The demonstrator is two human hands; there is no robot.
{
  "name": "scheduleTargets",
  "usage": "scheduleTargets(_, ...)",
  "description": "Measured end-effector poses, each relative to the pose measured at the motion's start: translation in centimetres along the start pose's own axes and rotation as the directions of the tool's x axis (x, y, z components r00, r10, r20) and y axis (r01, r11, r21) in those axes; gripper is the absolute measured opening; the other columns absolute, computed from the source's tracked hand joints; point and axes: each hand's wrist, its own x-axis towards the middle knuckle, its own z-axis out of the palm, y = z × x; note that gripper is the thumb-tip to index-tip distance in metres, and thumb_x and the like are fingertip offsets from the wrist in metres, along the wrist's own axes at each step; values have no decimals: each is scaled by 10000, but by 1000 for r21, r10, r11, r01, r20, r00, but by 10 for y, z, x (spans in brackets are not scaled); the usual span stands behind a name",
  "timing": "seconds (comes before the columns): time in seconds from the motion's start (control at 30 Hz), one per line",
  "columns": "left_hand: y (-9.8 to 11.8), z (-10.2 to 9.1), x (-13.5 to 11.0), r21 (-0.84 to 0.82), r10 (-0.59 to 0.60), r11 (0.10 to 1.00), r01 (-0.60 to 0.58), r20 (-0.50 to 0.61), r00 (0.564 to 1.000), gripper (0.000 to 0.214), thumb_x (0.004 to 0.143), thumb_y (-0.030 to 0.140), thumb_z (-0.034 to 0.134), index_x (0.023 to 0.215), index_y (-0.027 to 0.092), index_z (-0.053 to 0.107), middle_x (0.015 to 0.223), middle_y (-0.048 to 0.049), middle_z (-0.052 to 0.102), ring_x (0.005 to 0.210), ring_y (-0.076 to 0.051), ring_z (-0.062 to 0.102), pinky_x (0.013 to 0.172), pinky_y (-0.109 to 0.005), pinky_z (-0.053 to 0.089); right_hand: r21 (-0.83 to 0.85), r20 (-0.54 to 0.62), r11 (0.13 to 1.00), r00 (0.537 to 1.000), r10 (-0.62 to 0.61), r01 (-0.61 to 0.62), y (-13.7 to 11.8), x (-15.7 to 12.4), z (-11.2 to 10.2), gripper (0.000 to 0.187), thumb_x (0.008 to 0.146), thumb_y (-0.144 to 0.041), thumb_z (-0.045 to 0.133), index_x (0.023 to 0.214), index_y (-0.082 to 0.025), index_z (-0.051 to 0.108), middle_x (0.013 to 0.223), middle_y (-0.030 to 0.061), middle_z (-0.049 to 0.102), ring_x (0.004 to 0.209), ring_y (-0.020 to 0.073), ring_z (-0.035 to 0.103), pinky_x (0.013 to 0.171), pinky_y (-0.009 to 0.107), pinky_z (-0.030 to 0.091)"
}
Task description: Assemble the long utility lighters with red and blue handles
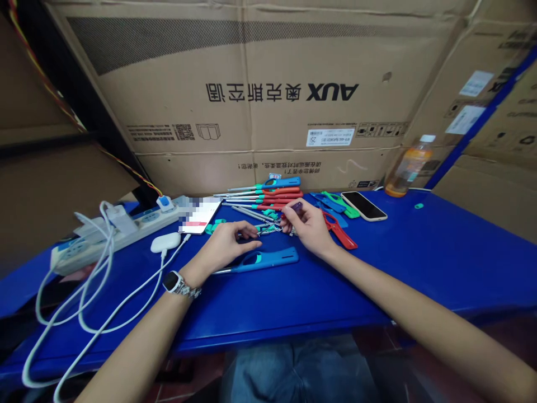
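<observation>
My right hand [309, 225] is closed around a small dark purple piece [297, 207], its upper end showing above the fingers. Across from it, my left hand [230, 239] is curled, with thumb and forefinger apart beside small loose metal parts and thin wires [272, 226]. An assembled blue utility lighter [268, 259] lies just in front, its metal tube partly under my left hand. A red handle shell [342, 230] rests right of my right hand. Behind both hands, several red utility lighters [285, 193] and another blue lighter [285, 182] lie side by side.
Blue and green handle shells [335, 204] lie near a phone [364, 205]. An orange drink bottle [409, 168] stands at the right. Cables, a power strip [121, 235], a white earbud case [165, 242] and a tablet [205, 215] occupy the left. Cardboard [268, 123] walls the back.
</observation>
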Motion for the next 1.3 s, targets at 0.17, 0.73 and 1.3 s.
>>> scheduleTargets(0.17,0,8,2,-181,-29,983,25,-22,999,297,755,440,726,867,164,711,829,-51,747,747,-193,666,708,-303,505,41,-45,999,999,0,1,-6,0,-1,366,843,-545,649,839,-188,566,646,-19,642,522,100,611,514,222,513)
scheduleTargets(0.73,-2,19,4,-295,18,955,-44,-91,996,199,795,347,665,826,150,673,819,-57,726,763,-182,660,728,-292,511,29,-65,998,996,-54,56,-8,-2,-1,326,868,-516,634,853,-197,567,651,-17,645,531,103,614,528,231,526)
scheduleTargets(1.3,4,17,0,-130,91,986,-105,-109,990,277,849,351,636,1067,188,686,865,-44,770,802,-211,721,776,-326,548,-49,-19,994,995,-101,100,-5,-2,-6,265,904,-458,607,861,-198,575,663,-18,624,529,106,603,532,235,511)
